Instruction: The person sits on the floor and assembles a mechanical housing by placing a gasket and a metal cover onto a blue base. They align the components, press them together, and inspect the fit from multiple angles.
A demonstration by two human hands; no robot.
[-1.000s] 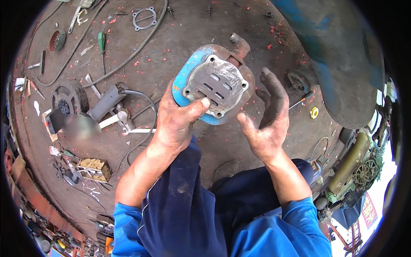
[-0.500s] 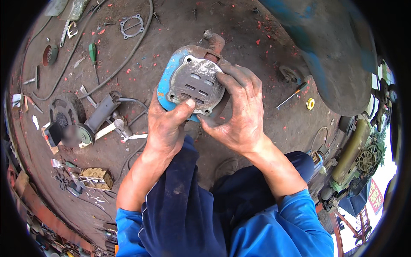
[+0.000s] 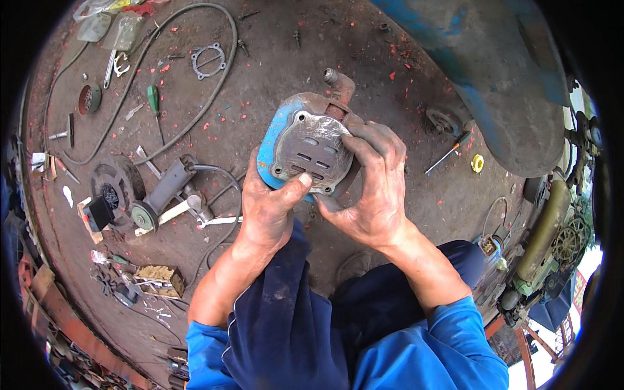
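Both hands are gripping the blue-rimmed metal cylinder head (image 3: 304,153) above the oily floor (image 3: 273,71). The left hand (image 3: 270,208) is cradling it from below, thumb pressing on its grey face; the right hand (image 3: 374,188) is wrapping curled fingers (image 3: 367,146) over its right edge.

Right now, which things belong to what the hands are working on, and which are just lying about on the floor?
In hand:
left hand
right hand
blue cylinder head
grey metal plate on its face

Lying about:
angle grinder
green screwdriver
gasket
red-handled screwdriver
yellow ring
black hose
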